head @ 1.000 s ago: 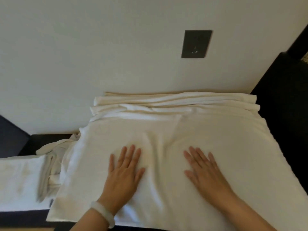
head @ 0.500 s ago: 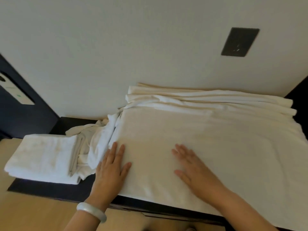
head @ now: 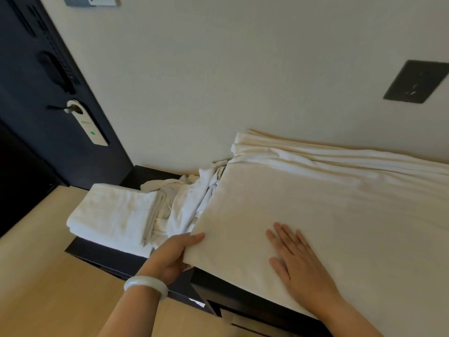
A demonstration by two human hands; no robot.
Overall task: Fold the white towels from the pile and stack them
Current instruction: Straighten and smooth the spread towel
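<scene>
White cloth filled most of the view. The left hand (head: 173, 254), with a pale bracelet (head: 145, 285) on its wrist, reached in from the near side and gripped the near left corner of the big towel (head: 328, 215). Its thumb lay on top of the cloth and its fingers were curled underneath. The right hand (head: 295, 261) lay flat on the same towel just to the right, palm down, fingers straight and slightly spread.

That towel lay spread out and mostly smooth over the right part of a dark table (head: 109, 257), with its near edge hanging a little over the table's front. Along its far side, against the wall, several rumpled layers of cloth (head: 315, 152) lay in long ridges.

To the left of it, touching its left edge, sat a crumpled pile of towels (head: 187, 203). Further left, at the table's end, lay a neat stack of folded towels (head: 114, 215), touching the pile.

A dark door (head: 36, 93) with a hanger (head: 88, 125) on its handle stood far left, and a dark plate (head: 416, 81) was set on the wall.
</scene>
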